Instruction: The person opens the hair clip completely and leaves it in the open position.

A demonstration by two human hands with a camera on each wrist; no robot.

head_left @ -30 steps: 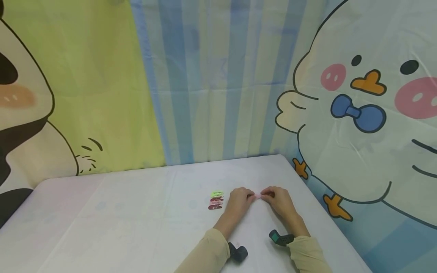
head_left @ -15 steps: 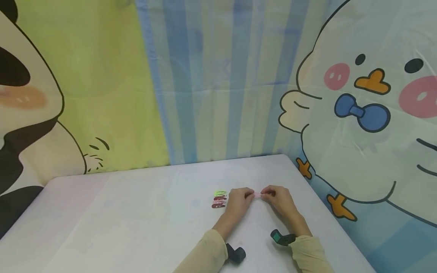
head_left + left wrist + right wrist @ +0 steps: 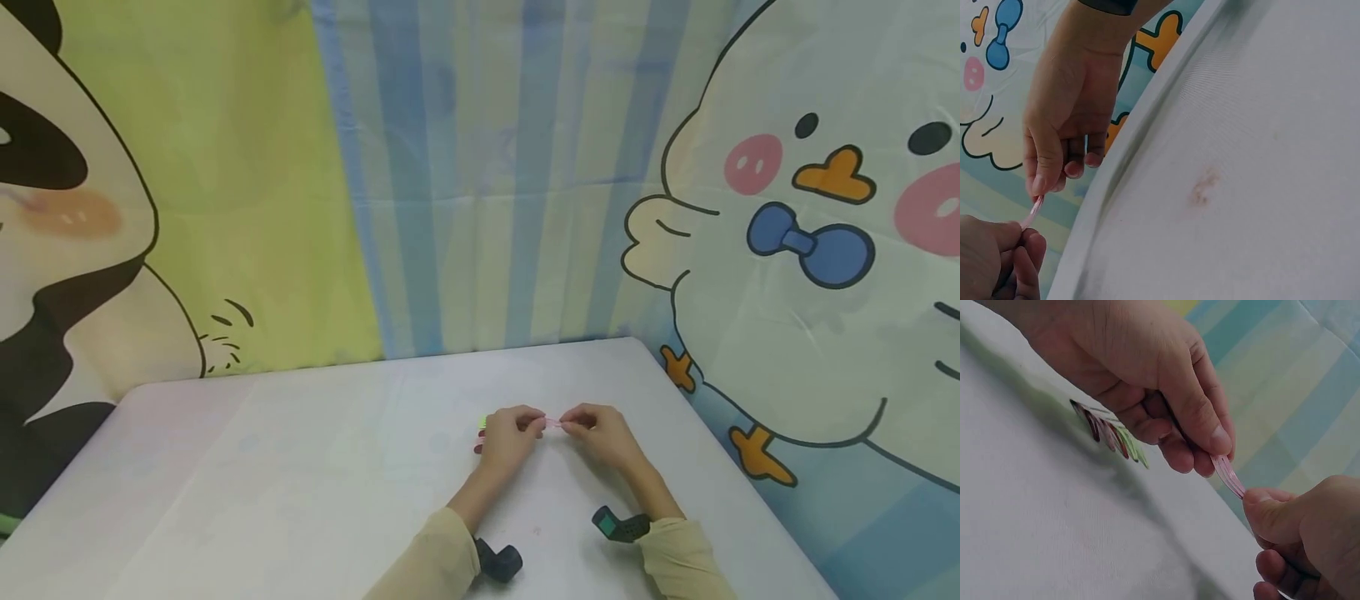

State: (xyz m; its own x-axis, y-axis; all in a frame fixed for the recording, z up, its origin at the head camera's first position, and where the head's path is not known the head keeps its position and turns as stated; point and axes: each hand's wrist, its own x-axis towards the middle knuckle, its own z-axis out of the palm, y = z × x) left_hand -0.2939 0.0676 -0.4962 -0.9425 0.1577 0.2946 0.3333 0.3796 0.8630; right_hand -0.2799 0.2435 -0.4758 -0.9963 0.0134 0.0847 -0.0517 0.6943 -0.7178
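Observation:
A slim pink hair clip (image 3: 1227, 475) is stretched between both hands, its ends hidden under the fingertips. My left hand (image 3: 510, 437) pinches one end between thumb and fingers. At the other end, my right hand (image 3: 603, 433) has the same kind of pinch. In the right wrist view the clip bows slightly, held above the white table. Just beyond the left hand lies a neat row of hair clips (image 3: 1110, 434) in lime green, pink and dark red. In the head view the left hand covers much of that row.
The white-covered table (image 3: 300, 483) has its right edge (image 3: 738, 467) not far from the right hand. A faint brownish stain (image 3: 1204, 186) marks the cloth. Behind the table hangs a cartoon-printed curtain (image 3: 480, 183). Both wrists wear dark camera mounts.
Both hands have shifted left and slightly up with the pink clip between them. The left hand now overlaps the row of clips, which showed fully before. The head view has turned a little left.

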